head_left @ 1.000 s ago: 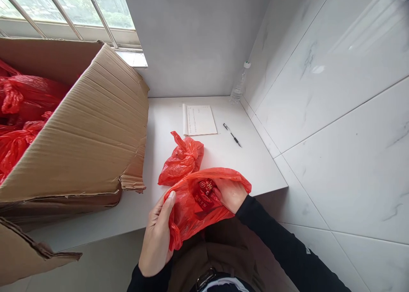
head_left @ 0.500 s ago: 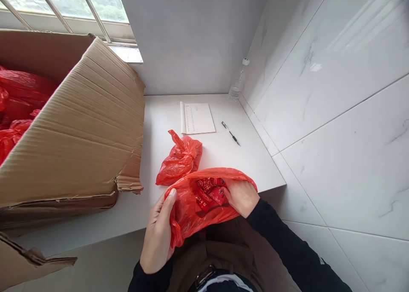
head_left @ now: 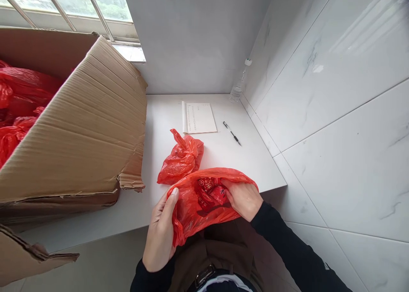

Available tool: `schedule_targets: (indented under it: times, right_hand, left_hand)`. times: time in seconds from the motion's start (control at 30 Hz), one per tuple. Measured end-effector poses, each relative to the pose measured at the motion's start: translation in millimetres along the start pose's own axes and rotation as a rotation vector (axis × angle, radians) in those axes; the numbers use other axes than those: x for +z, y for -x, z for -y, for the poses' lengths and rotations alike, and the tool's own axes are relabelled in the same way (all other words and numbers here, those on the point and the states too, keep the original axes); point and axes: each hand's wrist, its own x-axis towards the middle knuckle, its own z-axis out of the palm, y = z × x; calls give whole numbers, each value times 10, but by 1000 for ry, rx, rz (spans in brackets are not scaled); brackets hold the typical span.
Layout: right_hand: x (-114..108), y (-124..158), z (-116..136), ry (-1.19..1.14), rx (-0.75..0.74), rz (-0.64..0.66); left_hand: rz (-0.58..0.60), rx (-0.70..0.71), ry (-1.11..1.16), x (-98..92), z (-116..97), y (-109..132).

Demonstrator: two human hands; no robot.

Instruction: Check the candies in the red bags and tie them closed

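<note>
An open red plastic bag [head_left: 191, 215] hangs at the counter's front edge, its mouth facing up. My left hand [head_left: 161, 230] is closed on the bag's left rim, thumb on the outside facing me. Inside the bag lie several small shiny red packets [head_left: 207, 194] with printed lettering. Reaching into the mouth from the right, my right hand [head_left: 244, 200] has its fingers curled at the packets; its fingertips are partly hidden. A second red bag [head_left: 182, 157], knotted at the top, lies on the counter just behind the open one.
On the white counter [head_left: 255, 164] are an open notepad [head_left: 201, 118] and a black pen [head_left: 232, 133]. A clear bottle [head_left: 237, 85] stands in the back corner. At left, a large cardboard box [head_left: 89, 125] holds several red bags [head_left: 28, 91]. A tiled wall [head_left: 335, 125] bounds the right.
My right hand has shifted slightly among the packets in the bag, and they sit a little differently. The left hand keeps its hold on the rim. The whole view has moved slightly.
</note>
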Motion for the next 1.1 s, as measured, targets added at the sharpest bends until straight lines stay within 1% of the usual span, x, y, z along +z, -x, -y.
schedule_targets:
  times: [0.1, 0.23, 0.37, 0.5, 0.6, 0.67, 0.7, 0.77, 0.8, 0.83, 0.9, 0.93, 0.97, 1.0, 1.1]
  right_hand:
    - [-16, 3, 35, 1, -2, 8]
    - [8, -20, 101, -16, -67, 26]
    - [41, -62, 133, -34, -93, 33]
    - [26, -40, 103, -67, -72, -16]
    - [-14, 39, 81, -143, -43, -65]
    - [-63, 126, 79, -252, -60, -121]
    - [-92, 178, 76, -334, -84, -169]
    - [-139, 284, 46, -535, -126, -309]
    - [-143, 325, 8, -631, -118, -398]
    - [-125, 349, -48, -710, -79, -493]
    - [-4, 320, -211, -811, 92, -675]
    - [99, 264, -307, -845, 194, -743]
    - [224, 183, -403, -879, 283, -776]
    - [361, 87, -490, -920, 349, -768]
    - [733, -189, -644, -1029, 457, -688]
  left_hand:
    - [4, 2, -6, 8, 2, -4]
    - [7, -11, 8, 1, 11, -12]
    - [18, -3, 9, -11, -9, -17]
    - [-33, -14, 0, -17, -27, -25]
    - [-70, -12, -23, -42, -7, -35]
    - [-103, -6, -62, -71, 23, -43]
    - [-123, -2, -90, -87, 43, -48]
    - [-171, 35, -170, -111, 95, -63]
    - [-195, 69, -217, -116, 127, -75]
    - [-215, 109, -267, -115, 161, -92]
    - [-225, 176, -354, -97, 232, -148]
    - [-214, 198, -384, -81, 267, -190]
    - [-198, 211, -406, -65, 299, -241]
    - [-183, 224, -423, -49, 328, -300]
    - [-155, 266, -456, -13, 380, -491]
